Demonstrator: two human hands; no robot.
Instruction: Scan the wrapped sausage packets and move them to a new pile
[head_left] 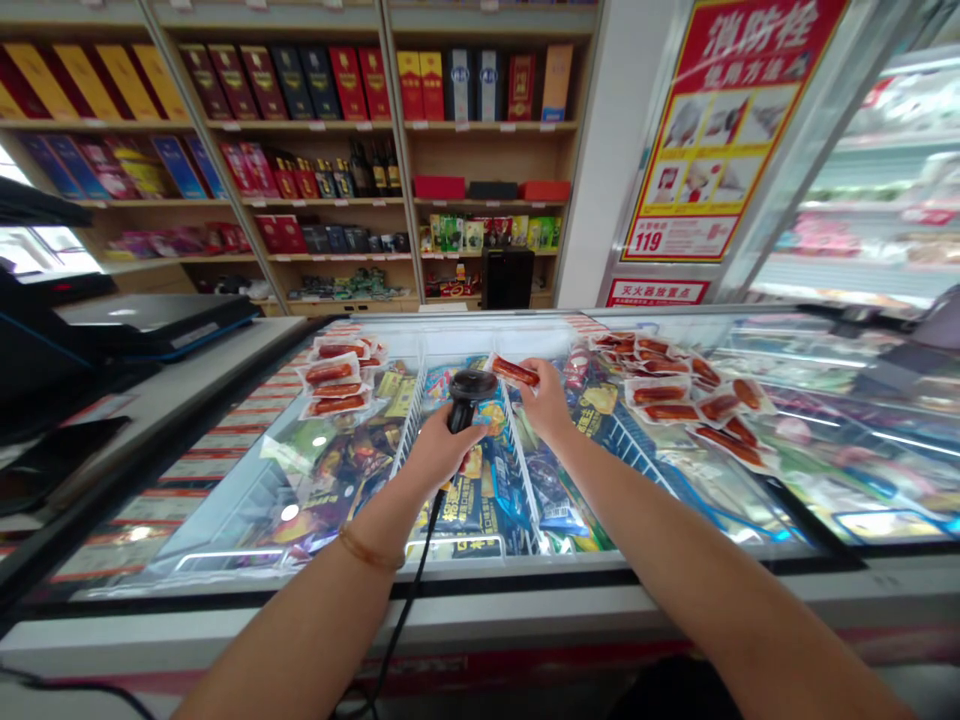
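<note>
My left hand (444,445) is wrapped round the handle of a black corded barcode scanner (472,385), its head just left of the sausage pack. Between the fingers of my right hand (546,398) is a clear vacuum pack of sausage (514,372), held up over the freezer's glass top. To the left, a small pile of sausage packs (335,375) lies on the glass. A larger, spread-out group of sausage packs (664,392) lies on the right side.
Under the glass of the chest freezer (480,580), white wire dividers (519,455) separate colourful frozen packages. The scanner's black cable (411,590) hangs over the front edge. A scale-like device (161,325) stands on the left counter. Shelves of boxes (300,125) line the back wall.
</note>
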